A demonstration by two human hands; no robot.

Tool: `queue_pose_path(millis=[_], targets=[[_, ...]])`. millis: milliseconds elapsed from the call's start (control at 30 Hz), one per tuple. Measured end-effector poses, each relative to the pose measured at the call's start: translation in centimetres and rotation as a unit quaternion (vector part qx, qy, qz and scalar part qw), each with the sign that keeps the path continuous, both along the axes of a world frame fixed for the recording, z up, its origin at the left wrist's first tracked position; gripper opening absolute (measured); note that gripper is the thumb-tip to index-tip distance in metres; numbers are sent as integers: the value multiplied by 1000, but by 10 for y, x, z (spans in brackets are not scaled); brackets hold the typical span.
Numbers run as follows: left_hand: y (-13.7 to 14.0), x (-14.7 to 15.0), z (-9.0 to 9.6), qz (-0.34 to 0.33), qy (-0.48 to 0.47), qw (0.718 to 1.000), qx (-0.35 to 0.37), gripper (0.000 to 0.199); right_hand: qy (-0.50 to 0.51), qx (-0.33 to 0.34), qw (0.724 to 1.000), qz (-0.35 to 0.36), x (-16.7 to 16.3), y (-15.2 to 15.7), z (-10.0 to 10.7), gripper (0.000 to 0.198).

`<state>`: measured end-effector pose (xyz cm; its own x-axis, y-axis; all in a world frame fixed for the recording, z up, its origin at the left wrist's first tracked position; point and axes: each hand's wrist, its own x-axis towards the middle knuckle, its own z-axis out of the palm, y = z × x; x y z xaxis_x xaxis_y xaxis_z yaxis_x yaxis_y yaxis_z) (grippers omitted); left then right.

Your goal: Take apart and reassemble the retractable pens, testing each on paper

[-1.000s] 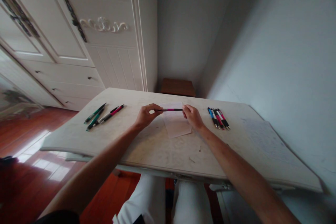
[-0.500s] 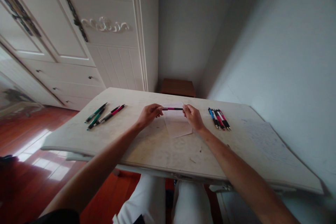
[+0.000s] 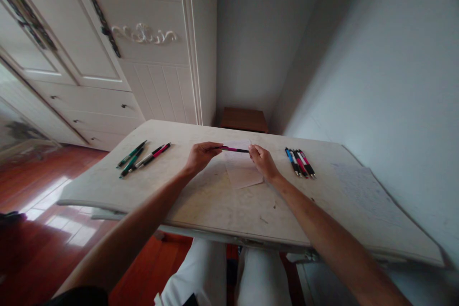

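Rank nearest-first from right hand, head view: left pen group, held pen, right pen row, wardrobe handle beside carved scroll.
From the right hand:
1. Held pen: in its grip.
2. Right pen row: on the table, to its right.
3. Left pen group: past the left hand.
4. Wardrobe handle: beyond the table, leftward.

A: What can't you read around the paper sheet (image 3: 245, 179)?
B: Pen (image 3: 234, 149) over it: one end covered by the left grip (image 3: 204, 156), the other by the right grip (image 3: 262, 158). Sheet's upper right side also partly behind the right grip.
A: Right of the sheet?
B: Pen row (image 3: 300, 162): fine detail too small. Scribbled patch (image 3: 367, 193) farther out: blurred, content unclear.
A: Beyond the sheet?
B: Brown wooden piece (image 3: 244, 118): lower part hidden by counter (image 3: 224, 210). Wardrobe (image 3: 154, 83), beyond-left: cut by top and left picture edges.
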<state>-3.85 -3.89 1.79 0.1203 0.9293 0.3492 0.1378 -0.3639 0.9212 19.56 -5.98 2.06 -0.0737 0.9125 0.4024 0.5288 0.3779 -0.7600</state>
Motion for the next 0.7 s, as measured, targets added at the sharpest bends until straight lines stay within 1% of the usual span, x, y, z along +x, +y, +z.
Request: queue_pose_path(millis=[167,300,367,433,533,700], targets=[[-2,2,6,-42,-93,994,-41,42,20,-38,998,45,1,-2,0,51],[-1,1,11,-56,-189,977,-78,37,55,-50,993,93,1,-3,5,51],[1,-1,13,-63,-221,968,-99,32,88,-43,991,94,4,0,6,53],[2,-4,15,-72,-247,958,-129,29,124,-34,989,76,8,4,6,54],[2,-8,19,-87,-306,928,-193,26,162,-33,985,47,15,11,2,53],[-1,-11,26,-103,-406,861,-290,14,187,-48,981,31,18,15,-1,53]])
